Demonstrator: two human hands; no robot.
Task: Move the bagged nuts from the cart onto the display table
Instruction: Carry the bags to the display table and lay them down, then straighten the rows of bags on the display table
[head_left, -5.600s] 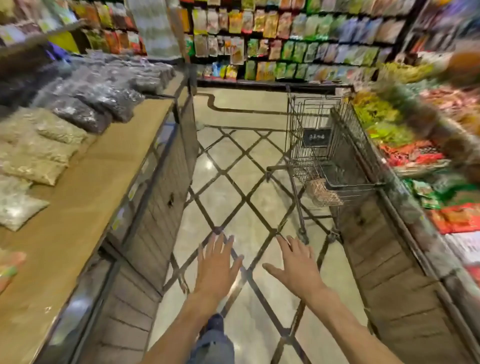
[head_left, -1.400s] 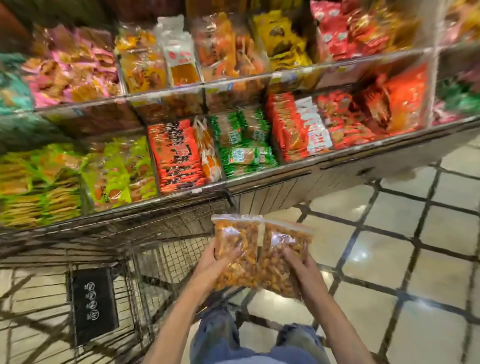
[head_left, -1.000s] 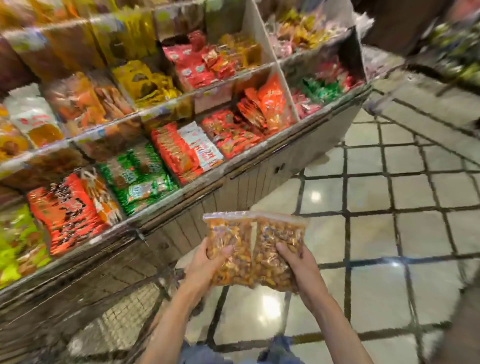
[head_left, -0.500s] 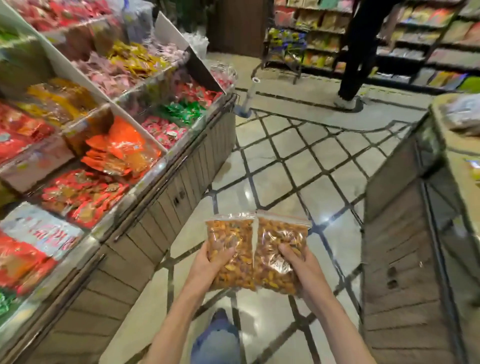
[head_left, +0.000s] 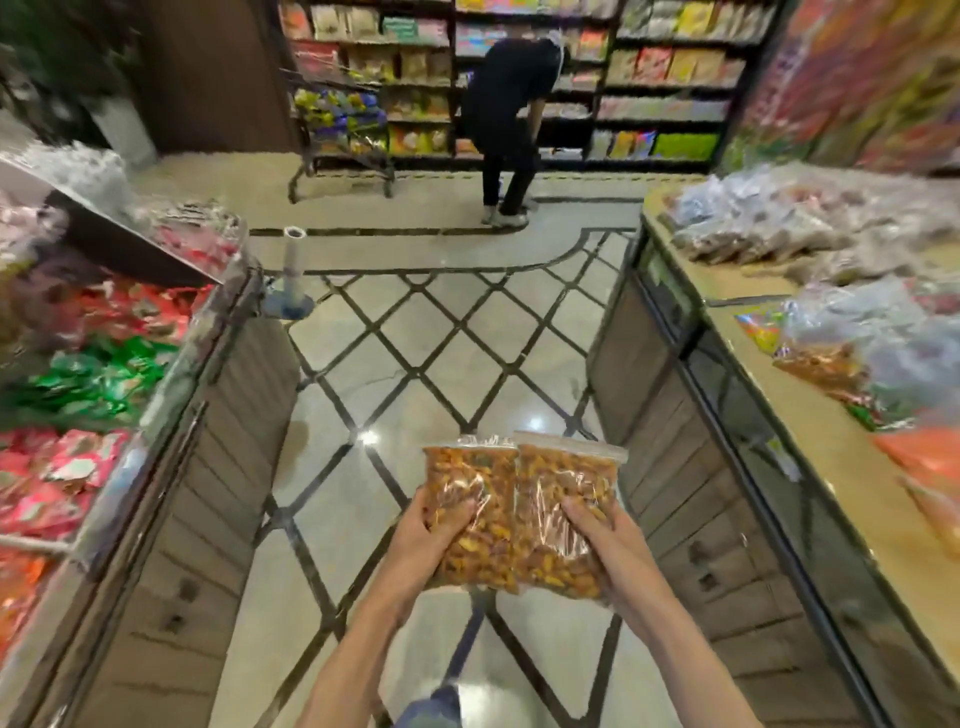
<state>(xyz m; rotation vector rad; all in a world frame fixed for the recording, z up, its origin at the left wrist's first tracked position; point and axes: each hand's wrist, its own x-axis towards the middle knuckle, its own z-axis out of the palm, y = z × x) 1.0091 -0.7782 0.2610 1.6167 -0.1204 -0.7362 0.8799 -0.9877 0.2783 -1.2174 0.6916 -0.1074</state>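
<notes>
Two clear bags of orange-brown nuts sit side by side in front of me over the aisle floor. My left hand (head_left: 423, 540) grips the left bag of nuts (head_left: 470, 499) from its lower left. My right hand (head_left: 610, 545) grips the right bag of nuts (head_left: 563, 499) from its lower right. The wooden display table (head_left: 810, 431) runs along my right, with several clear bags of nuts and snacks (head_left: 769, 218) piled on it. The cart I took the bags from is out of view.
A snack display stand (head_left: 171, 374) with red and green packets lines my left. A person in black (head_left: 511, 119) bends at the far shelves beside another cart (head_left: 340, 130). A short post (head_left: 292, 275) stands on the tiled aisle floor.
I have kept turning right with both bags held; the snack stand slid to my left, the display table came in on my right, and the far person is now centred ahead.
</notes>
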